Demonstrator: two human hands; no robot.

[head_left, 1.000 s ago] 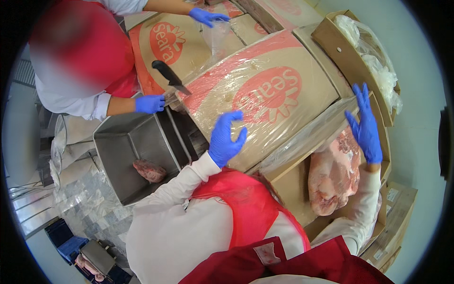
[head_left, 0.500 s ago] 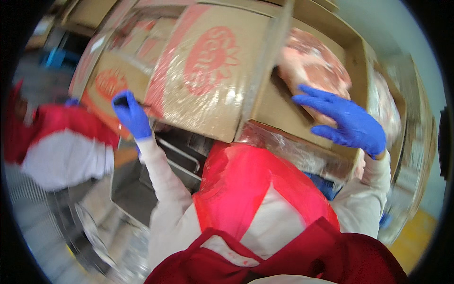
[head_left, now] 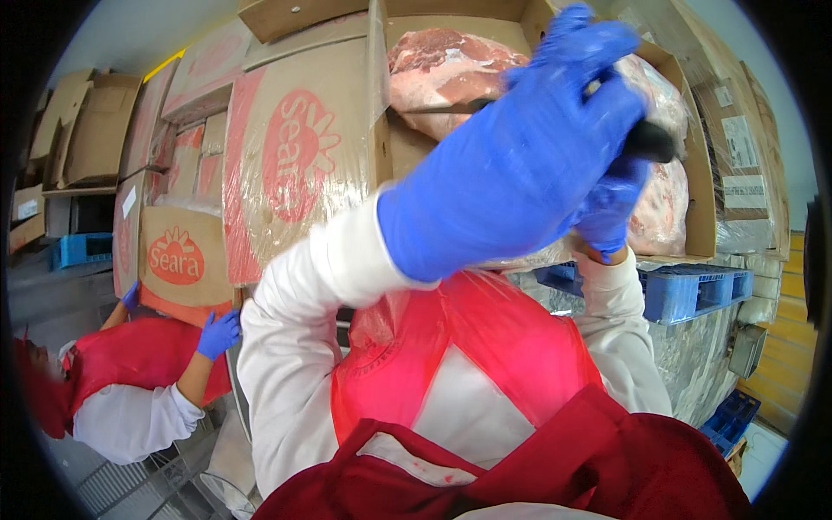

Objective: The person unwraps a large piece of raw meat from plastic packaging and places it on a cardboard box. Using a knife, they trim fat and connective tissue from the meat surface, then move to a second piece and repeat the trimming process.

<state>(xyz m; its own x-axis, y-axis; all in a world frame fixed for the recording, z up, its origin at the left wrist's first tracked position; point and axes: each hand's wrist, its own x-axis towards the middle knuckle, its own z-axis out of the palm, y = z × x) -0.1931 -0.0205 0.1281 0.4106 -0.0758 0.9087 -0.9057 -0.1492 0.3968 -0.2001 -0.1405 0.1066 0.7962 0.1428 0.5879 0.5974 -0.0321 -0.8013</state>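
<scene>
My left hand (head_left: 511, 178), in a blue glove, reaches across to the right above an open cardboard box (head_left: 379, 104). Its fingers curl, partly blurred; what they hold is hidden. Behind and below it, my gloved right hand (head_left: 605, 212) closes around a black handle (head_left: 654, 141) whose rounded end sticks out to the right. A thin grey blade-like strip (head_left: 429, 110) with a dark end crosses in front of the meat; I cannot tell whether it belongs to that handle. The large pink piece of raw meat (head_left: 455, 65) lies in the box, beyond my left hand.
Plastic-wrapped meat (head_left: 663, 212) fills a box at the right. A closed, film-covered carton (head_left: 295, 147) stands left of the open box. Farther left, a co-worker (head_left: 147, 355) in a red apron touches another carton (head_left: 186, 260). Blue pallets (head_left: 693, 290) sit lower right.
My left hand has swung from the far left over to the right, beside my right hand. My right hand, spread over the meat before, now grips the black handle. The view has turned.
</scene>
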